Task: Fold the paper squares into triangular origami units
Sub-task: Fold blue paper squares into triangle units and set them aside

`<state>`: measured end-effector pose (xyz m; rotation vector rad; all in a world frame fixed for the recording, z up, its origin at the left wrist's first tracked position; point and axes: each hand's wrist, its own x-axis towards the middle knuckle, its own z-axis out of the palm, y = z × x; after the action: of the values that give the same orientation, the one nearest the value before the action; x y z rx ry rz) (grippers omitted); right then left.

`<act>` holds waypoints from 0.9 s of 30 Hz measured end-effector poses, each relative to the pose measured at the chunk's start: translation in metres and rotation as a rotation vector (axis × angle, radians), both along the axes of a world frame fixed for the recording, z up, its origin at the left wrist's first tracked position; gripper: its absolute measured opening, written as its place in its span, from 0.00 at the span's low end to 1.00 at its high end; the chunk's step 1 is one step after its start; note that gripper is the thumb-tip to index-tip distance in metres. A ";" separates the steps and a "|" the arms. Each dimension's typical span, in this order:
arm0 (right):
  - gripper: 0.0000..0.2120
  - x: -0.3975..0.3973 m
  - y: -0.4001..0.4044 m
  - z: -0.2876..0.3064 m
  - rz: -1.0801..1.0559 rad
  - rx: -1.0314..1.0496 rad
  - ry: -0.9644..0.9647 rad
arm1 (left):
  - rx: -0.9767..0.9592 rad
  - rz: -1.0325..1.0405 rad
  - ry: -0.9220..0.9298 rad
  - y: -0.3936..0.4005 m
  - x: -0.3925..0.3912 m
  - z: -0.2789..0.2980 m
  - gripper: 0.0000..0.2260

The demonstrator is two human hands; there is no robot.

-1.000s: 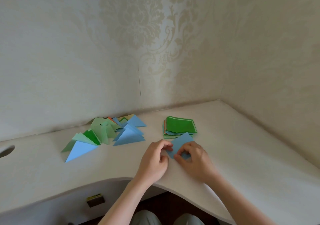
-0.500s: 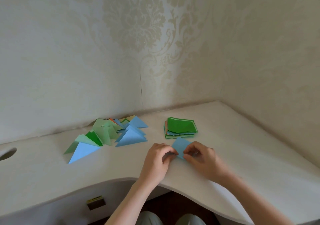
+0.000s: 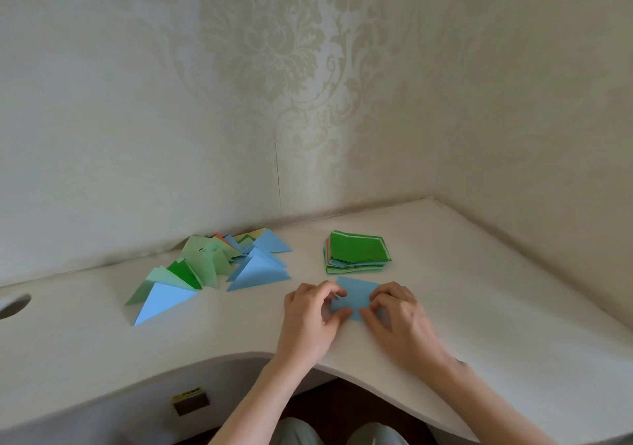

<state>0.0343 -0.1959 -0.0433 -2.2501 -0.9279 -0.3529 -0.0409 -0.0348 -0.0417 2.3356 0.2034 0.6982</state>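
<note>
The blue paper square [image 3: 356,295] looks thin, smooth and matt; the stack of paper squares [image 3: 357,252] and folded triangles [image 3: 219,266] likewise matt paper; the desk [image 3: 496,307] smooth, pale, faintly satin; the wallpaper [image 3: 267,67] textured, damask-patterned, slightly sheeny.

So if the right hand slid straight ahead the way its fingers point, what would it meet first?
Probably the stack of paper squares, just beyond the blue paper the right hand pinches; the fingers angle slightly leftward, so depth leaves doubt.
</note>
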 end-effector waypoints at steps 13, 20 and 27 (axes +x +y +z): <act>0.14 0.008 0.006 0.004 -0.037 0.003 0.258 | -0.057 0.076 0.078 0.000 0.006 0.006 0.12; 0.16 0.013 -0.002 0.011 0.018 -0.011 0.352 | -0.163 0.053 0.132 0.006 0.003 0.012 0.10; 0.16 0.013 -0.002 0.013 0.000 -0.005 0.410 | -0.101 0.085 0.128 -0.001 -0.001 0.017 0.10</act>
<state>0.0470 -0.1974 -0.0308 -2.2094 -0.7105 0.1112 -0.0422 -0.0361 -0.0248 2.2864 0.3881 0.5662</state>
